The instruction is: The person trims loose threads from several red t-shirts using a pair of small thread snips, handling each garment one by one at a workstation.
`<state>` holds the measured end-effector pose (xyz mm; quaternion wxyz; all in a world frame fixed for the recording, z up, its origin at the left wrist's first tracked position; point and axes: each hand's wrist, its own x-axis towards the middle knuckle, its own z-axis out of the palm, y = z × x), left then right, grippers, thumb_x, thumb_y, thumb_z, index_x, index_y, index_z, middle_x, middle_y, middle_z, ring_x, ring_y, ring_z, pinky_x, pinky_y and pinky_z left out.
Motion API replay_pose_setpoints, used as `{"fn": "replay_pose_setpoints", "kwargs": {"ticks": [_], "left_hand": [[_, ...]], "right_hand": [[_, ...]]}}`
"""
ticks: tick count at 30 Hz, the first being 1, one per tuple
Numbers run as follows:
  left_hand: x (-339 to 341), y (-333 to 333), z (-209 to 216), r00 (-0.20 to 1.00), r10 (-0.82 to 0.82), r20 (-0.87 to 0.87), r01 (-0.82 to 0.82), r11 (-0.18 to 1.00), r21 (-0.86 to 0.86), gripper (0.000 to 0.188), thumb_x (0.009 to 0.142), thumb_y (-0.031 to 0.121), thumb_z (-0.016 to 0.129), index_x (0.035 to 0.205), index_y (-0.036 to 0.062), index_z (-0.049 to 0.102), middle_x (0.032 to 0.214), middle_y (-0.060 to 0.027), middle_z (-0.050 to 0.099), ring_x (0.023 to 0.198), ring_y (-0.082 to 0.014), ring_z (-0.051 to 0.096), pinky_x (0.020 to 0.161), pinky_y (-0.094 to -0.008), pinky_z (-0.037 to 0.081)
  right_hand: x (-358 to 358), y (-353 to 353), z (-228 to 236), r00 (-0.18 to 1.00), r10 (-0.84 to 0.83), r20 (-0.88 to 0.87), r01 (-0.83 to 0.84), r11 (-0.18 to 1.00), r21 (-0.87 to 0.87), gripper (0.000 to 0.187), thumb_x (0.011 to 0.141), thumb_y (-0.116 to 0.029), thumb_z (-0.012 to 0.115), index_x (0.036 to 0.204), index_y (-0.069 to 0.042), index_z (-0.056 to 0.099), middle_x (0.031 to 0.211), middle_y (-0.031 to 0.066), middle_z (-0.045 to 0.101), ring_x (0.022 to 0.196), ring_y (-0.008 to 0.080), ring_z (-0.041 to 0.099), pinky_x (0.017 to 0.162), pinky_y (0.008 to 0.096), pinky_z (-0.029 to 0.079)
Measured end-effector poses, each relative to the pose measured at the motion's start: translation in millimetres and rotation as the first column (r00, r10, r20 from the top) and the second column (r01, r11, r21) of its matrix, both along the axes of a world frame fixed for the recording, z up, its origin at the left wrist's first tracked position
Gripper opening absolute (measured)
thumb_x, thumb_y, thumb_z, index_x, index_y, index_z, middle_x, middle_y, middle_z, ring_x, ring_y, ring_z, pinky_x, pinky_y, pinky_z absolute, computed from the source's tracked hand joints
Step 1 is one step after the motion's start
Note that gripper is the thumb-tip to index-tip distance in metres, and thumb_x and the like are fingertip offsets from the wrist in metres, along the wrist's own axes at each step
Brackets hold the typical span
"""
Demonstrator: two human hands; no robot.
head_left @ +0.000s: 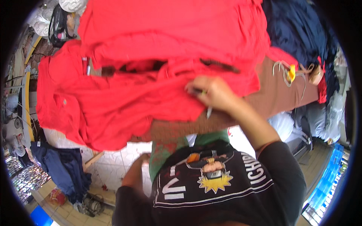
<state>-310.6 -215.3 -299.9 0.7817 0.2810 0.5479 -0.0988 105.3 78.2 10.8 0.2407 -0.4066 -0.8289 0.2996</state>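
Note:
My right hand [213, 92] is closed around a small tool [209, 112] with a dark part between the fingers and a pale, metal-looking end poking out below the palm. Its exact kind does not show. That hand rests on a rumpled red garment [113, 101], which spreads along the near side of the table and hangs over its edge. My left hand [144, 157] is down below the table edge, beside my green trousers [160, 158]. It is small and blurred there, and its fingers do not show clearly.
Behind lies a large pile of red cloth [173, 30]. Brown cloth [271, 88] covers the table, with a yellow item [291, 73] and pale cords at right. Dark blue cloth [298, 30] sits at far right; navy garments [64, 169] hang at lower left.

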Motion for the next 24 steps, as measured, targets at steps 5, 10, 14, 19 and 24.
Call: {"fn": "replay_pose_setpoints", "kwargs": {"ticks": [5, 10, 14, 19, 24], "left_hand": [[32, 97, 104, 0.645, -0.632, -0.43, 0.763, 0.501, 0.409, 0.048, 0.089, 0.036, 0.06, 0.129, 0.0113, 0.054, 0.116, -0.015, 0.064, 0.102, -0.0265, 0.063, 0.089, -0.0364, 0.049], [138, 154, 310, 0.84, -0.529, -0.122, 0.387, 0.426, 0.818, 0.034, 0.091, 0.03, 0.062, 0.115, 0.006, 0.063, 0.107, -0.0135, 0.067, 0.098, -0.0202, 0.064, 0.087, -0.0313, 0.048], [174, 199, 333, 0.983, -0.177, -0.057, 0.045, -0.076, 0.996, 0.026, 0.093, 0.019, 0.058, 0.112, 0.0013, 0.064, 0.105, -0.0103, 0.068, 0.095, -0.0173, 0.064, 0.086, -0.0297, 0.049], [244, 243, 288, 0.97, 0.116, -0.214, 0.238, -0.28, 0.93, 0.043, 0.083, 0.034, 0.069, 0.114, 0.0045, 0.065, 0.107, -0.0154, 0.066, 0.094, -0.0246, 0.066, 0.085, -0.0341, 0.05], [261, 216, 279, 0.984, 0.163, 0.067, -0.034, -0.2, 0.979, 0.025, 0.084, 0.021, 0.069, 0.1, 0.0024, 0.07, 0.093, -0.0091, 0.07, 0.084, -0.0164, 0.067, 0.078, -0.0295, 0.051]], "right_hand": [[46, -29, 1, 0.909, -0.407, -0.084, 0.412, 0.91, 0.043, 0.017, 0.089, -0.015, 0.065, 0.1, -0.003, 0.068, 0.09, 0.0074, 0.07, 0.084, 0.0141, 0.064, 0.078, 0.0273, 0.05], [67, -76, -20, 0.788, -0.616, 0.01, 0.614, 0.784, -0.092, 0.026, 0.083, -0.026, 0.068, 0.102, -0.008, 0.069, 0.097, 0.0138, 0.069, 0.093, 0.0286, 0.066, 0.082, 0.037, 0.05], [45, -82, -28, 0.783, -0.623, -0.004, 0.613, 0.769, 0.183, 0.029, 0.081, -0.025, 0.069, 0.106, -0.012, 0.068, 0.102, 0.0144, 0.067, 0.096, 0.032, 0.064, 0.083, 0.0408, 0.049], [34, -72, -40, 0.79, -0.606, 0.093, 0.585, 0.791, 0.182, 0.026, 0.08, -0.022, 0.069, 0.104, -0.012, 0.067, 0.099, 0.0137, 0.064, 0.091, 0.033, 0.063, 0.08, 0.0409, 0.049], [37, -90, -26, 0.799, -0.598, -0.062, 0.57, 0.72, 0.397, 0.019, 0.081, -0.015, 0.067, 0.099, -0.009, 0.066, 0.097, 0.0127, 0.063, 0.088, 0.0339, 0.062, 0.075, 0.041, 0.049]]}}
